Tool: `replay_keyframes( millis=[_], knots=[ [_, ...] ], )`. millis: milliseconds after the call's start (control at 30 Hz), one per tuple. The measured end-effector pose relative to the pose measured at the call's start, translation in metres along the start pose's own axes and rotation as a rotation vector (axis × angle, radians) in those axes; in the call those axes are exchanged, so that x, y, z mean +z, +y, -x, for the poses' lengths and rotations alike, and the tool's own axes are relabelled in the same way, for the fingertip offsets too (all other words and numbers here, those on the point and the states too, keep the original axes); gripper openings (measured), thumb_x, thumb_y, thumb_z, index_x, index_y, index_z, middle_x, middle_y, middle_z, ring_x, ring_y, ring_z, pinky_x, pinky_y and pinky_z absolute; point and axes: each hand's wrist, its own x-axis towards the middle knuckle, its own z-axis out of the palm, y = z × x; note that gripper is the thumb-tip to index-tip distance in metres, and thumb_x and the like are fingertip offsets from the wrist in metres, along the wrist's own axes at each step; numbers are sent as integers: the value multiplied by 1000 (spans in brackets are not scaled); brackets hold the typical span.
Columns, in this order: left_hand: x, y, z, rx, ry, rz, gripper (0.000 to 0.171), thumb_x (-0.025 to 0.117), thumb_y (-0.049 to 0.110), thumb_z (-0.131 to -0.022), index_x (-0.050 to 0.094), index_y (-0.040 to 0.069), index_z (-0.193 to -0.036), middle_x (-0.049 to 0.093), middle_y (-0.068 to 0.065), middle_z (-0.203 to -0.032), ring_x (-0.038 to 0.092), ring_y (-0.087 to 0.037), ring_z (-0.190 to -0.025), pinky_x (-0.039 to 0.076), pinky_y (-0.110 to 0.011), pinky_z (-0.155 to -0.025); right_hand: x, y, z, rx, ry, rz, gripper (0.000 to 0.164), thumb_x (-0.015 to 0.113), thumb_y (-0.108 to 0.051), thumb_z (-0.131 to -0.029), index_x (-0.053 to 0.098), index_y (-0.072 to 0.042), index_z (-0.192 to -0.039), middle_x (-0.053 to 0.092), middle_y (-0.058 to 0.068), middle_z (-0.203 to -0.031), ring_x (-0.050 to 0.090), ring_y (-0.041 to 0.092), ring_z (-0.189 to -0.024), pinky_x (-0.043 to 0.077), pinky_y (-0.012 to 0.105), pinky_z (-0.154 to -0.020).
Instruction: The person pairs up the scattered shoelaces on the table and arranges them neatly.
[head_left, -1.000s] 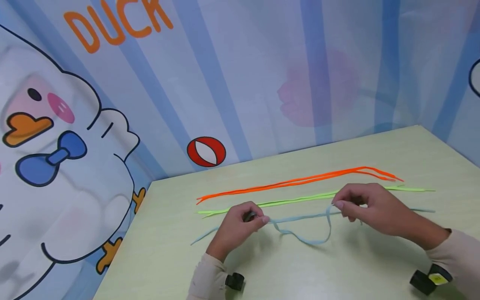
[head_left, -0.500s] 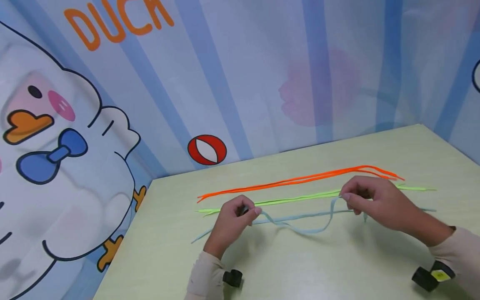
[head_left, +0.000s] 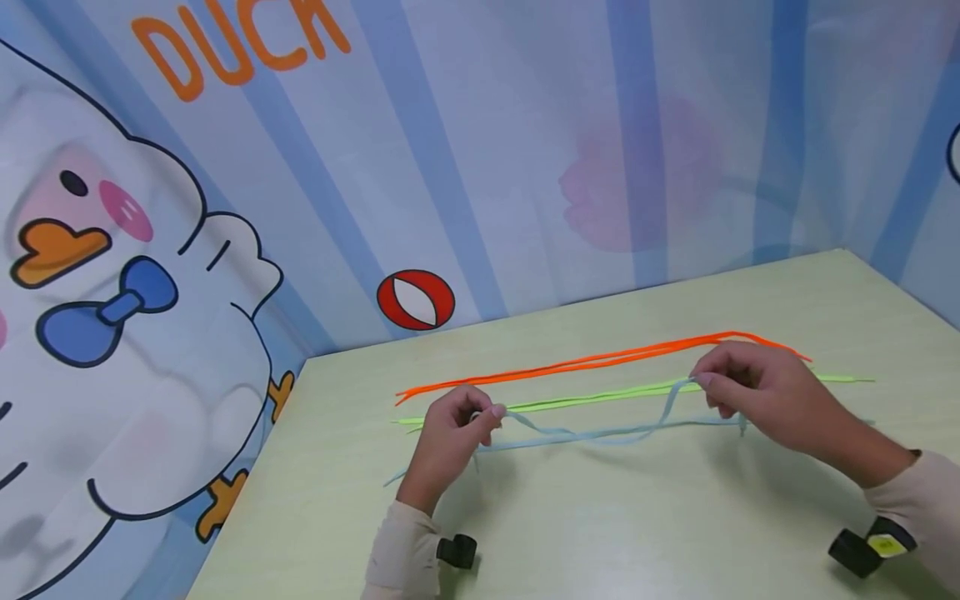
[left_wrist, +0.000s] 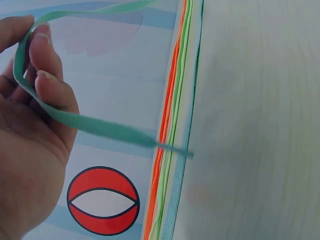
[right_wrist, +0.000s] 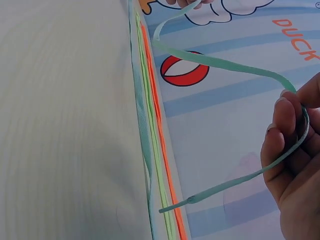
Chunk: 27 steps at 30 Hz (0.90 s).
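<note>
My left hand [head_left: 448,446] pinches a flat light blue shoelace [head_left: 670,406] near one end, between thumb and index finger. Near its other end, my right hand [head_left: 776,404] pinches the same shoelace, and it sags between the two hands above the table. A loose tipped end hangs below each hand; the left wrist view shows one tail [left_wrist: 105,128] running across the palm, and the right wrist view the other [right_wrist: 220,188]. Under the held shoelace, a second light blue shoelace [head_left: 517,445] lies stretched out sideways on the table.
Behind the blue shoelace lie two yellow-green shoelaces [head_left: 585,401], and farther back two orange ones [head_left: 570,365], roughly parallel. The pale wooden table [head_left: 600,525] ends at a printed blue backdrop [head_left: 510,167] at the back and sides.
My hands have drawn apart, the left moving leftward and the right rightward and up. The sagging middle of the held shoelace has risen and straightened. The shoelaces on the table have not moved.
</note>
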Motion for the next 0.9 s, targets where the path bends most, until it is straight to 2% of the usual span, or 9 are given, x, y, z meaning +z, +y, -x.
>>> replay_keyframes(
  millis=[167, 333, 600, 900],
  knots=[
    [-1, -1, -1, -8, 14, -1, 22, 72, 34, -94, 64, 13, -95, 65, -9, -92, 61, -26, -74, 51, -45, -76, -1, 2, 0, 11, -3, 0, 4, 63, -13, -100, 66, -15, -100, 60, 3, -74, 58, 20, -65, 44, 33, -53],
    [-3, -1, -1, -7, 23, 0, 22, 71, 34, -94, 64, 13, -95, 65, -9, -93, 61, -27, -75, 51, -45, -76, -3, 3, -1, 29, 13, 45, 3, 63, -14, -100, 66, -15, -101, 60, 4, -75, 59, 19, -66, 47, 32, -55],
    [-9, -5, -1, -26, 49, -8, 20, 72, 31, -94, 64, 12, -94, 65, -10, -91, 61, -27, -75, 50, -47, -77, -7, 8, -1, 37, 24, 33, 4, 63, -12, -100, 66, -12, -102, 61, 4, -76, 60, 21, -67, 49, 33, -56],
    [-11, -7, -3, -55, 75, -29, 20, 71, 31, -94, 64, 12, -93, 65, -10, -91, 61, -27, -76, 49, -41, -77, -14, 10, -3, 47, 49, 74, 5, 62, -14, -100, 66, -12, -101, 62, 4, -76, 60, 20, -67, 49, 32, -58]
  ],
)
